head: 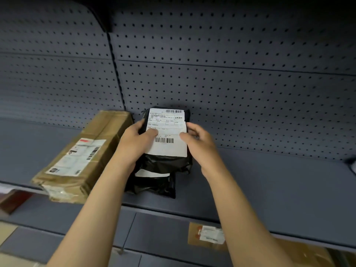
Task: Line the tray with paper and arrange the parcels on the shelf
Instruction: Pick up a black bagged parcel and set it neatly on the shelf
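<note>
A black plastic parcel (165, 162) with a large white shipping label lies on the grey shelf (269, 182), its far end against the pegboard back. It rests on top of a second black parcel (154, 185), whose near end sticks out below. My left hand (134, 141) grips the top parcel's left edge, thumb on the label. On the right edge, my right hand (198, 141) holds the same parcel. A long brown cardboard box (81, 157) with a white label lies at an angle just left of the parcels, overhanging the shelf's front edge.
The grey pegboard (231, 83) forms the back wall. Below the shelf edge, a brown cardboard parcel (207, 236) with a label sits on a lower level. A dark red-brown object (11, 201) shows at the lower left. Something white (352, 164) peeks in at the right edge.
</note>
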Demonstrator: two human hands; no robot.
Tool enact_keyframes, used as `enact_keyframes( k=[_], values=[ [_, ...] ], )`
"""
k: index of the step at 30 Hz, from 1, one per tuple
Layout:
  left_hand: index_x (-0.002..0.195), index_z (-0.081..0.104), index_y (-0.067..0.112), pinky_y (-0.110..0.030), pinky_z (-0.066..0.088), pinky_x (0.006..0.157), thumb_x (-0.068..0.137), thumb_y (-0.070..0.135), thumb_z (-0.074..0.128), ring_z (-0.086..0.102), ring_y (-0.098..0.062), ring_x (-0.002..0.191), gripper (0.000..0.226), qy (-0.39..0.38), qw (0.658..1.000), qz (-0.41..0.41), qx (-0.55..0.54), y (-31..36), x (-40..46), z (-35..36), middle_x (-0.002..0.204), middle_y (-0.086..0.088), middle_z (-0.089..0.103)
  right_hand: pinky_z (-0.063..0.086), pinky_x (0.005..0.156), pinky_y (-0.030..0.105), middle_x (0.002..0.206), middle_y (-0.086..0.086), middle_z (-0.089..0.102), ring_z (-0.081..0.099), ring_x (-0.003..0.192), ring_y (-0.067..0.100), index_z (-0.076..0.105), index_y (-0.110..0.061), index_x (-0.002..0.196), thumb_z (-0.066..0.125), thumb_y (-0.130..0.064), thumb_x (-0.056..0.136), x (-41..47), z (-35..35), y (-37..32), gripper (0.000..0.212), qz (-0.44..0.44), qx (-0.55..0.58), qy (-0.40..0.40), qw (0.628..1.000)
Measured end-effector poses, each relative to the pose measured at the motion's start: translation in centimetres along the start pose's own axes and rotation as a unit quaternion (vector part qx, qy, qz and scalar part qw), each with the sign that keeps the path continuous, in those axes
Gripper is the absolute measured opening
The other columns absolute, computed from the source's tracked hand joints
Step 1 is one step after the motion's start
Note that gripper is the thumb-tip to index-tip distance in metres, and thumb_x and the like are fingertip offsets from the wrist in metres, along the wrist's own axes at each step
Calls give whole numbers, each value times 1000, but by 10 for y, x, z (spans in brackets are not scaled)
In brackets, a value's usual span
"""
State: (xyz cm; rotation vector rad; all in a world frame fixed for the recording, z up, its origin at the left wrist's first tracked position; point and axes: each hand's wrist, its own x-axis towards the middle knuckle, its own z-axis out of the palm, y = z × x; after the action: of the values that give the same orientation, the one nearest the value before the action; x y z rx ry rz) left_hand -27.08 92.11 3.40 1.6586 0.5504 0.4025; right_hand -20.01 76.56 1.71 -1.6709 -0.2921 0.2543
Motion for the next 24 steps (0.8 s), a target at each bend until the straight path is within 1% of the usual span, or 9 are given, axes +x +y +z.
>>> enact_keyframes(
  k=[2,5,6,11,16,18,21,22,24],
  values=[
    [117,68,31,-37,58,93,93,16,62,75,-19,98,29,18,1000,-11,18,-4,5,-12,110,1,78,49,76,19,119,-9,70,66,101,2,62,-29,130,62,-19,93,4,17,3,38,4,-8,-7,1000],
    [100,67,34,-41,56,96,92,19,63,73,-21,99,18,22,996,-40,73,-12,12,-23,107,3,77,51,78,22,120,-7,69,67,102,5,62,-28,130,61,-19,92,8,36,10,39,15,-25,-12,999],
    [100,66,34,-41,56,97,91,19,65,73,-22,100,17,19,995,-46,84,-15,14,-26,106,3,77,52,78,22,120,-7,69,67,101,5,62,-28,131,60,-19,92,9,41,13,40,21,-32,-14,999],
    [125,67,22,-42,53,100,89,24,69,69,-24,109,36,8,987,-59,147,-31,21,-29,119,-1,75,48,72,18,113,-12,68,63,94,-1,60,-26,134,58,-18,93,9,59,33,41,40,-51,-5,998],
    [133,59,22,-41,51,101,91,39,66,67,-24,114,46,8,980,-63,187,-47,25,-25,123,2,73,46,73,10,110,-16,70,65,97,-4,65,-29,129,61,-23,93,9,64,45,37,26,-58,29,998],
    [141,52,23,-44,50,102,91,45,65,64,-28,120,57,16,972,-56,226,-49,28,-24,128,0,70,44,71,4,107,-18,69,63,95,-7,65,-29,130,61,-25,95,8,65,47,35,19,-61,30,998],
    [161,21,18,-48,43,104,92,51,62,46,-33,139,87,42,942,-29,330,-48,25,-20,153,-6,49,42,68,-2,108,-17,68,64,99,-1,64,-27,133,60,-25,97,7,65,48,36,11,-72,28,997],
    [163,16,17,-49,42,104,93,51,61,40,-34,143,90,61,930,-2,362,-48,22,-17,159,-6,41,42,70,-1,111,-15,69,64,102,1,63,-26,134,59,-26,98,7,65,47,37,9,-76,25,997],
    [162,19,16,-50,42,104,92,46,65,33,-34,146,89,104,901,68,415,-46,15,-11,162,-6,36,44,79,9,122,-10,69,64,110,6,61,-24,137,57,-27,100,6,63,46,37,4,-84,20,996]
  ],
)
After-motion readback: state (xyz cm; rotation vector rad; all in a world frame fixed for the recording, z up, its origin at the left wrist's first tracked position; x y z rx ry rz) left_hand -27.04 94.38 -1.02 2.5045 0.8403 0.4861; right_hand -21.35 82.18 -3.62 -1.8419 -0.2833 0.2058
